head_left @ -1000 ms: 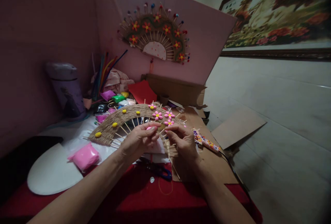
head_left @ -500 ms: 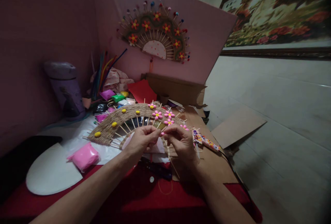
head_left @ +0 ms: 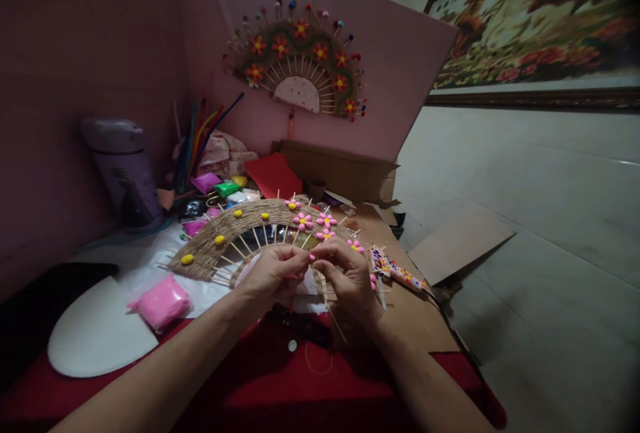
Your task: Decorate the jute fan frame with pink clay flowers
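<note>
A pink bit (head_left: pixel 313 257) is pinched near the fan (head_left: pixel 205 260)

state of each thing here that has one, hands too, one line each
left hand: fingertips bent together
right hand: thumb and fingers pinching
small pink piece: at the fingertips
twine-wrapped fan: partly decorated, some yellow dots without petals
fan on the wall: hanging, flowers petalled
pink packet: plump, sealed or not unclear
purple tumbler: standing, lid on

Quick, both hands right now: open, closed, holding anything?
Left hand: closed in a pinch; whatever it holds is hidden.
Right hand: closed in a pinch, apparently on a small pink piece.
</note>
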Tool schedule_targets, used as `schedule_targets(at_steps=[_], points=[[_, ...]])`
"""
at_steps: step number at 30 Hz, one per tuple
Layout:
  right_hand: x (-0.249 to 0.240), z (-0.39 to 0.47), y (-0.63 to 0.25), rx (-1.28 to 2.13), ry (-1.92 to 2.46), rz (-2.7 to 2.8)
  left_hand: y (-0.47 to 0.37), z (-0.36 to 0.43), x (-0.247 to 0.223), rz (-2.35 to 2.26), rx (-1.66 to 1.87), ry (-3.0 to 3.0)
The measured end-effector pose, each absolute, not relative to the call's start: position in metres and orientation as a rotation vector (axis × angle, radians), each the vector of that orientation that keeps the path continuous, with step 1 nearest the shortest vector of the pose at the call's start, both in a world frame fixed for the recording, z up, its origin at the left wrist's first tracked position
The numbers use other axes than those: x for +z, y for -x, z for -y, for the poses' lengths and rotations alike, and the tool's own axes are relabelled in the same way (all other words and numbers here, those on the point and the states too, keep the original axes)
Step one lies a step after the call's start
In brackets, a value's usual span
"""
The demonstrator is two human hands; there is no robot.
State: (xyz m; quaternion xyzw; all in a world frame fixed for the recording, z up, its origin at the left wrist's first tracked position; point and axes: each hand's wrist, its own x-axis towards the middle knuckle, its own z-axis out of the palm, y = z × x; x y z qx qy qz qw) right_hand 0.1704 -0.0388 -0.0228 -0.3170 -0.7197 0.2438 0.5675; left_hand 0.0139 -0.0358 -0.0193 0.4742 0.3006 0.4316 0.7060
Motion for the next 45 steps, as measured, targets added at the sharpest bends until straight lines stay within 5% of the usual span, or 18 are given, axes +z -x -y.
schedule_targets(at_steps=[45], points=[[-0.0215,0.0406,-0.17,0.372,0.801,1.746,-0.0135,0.0362,-0.0176,-0.678,0.986,-1.0]])
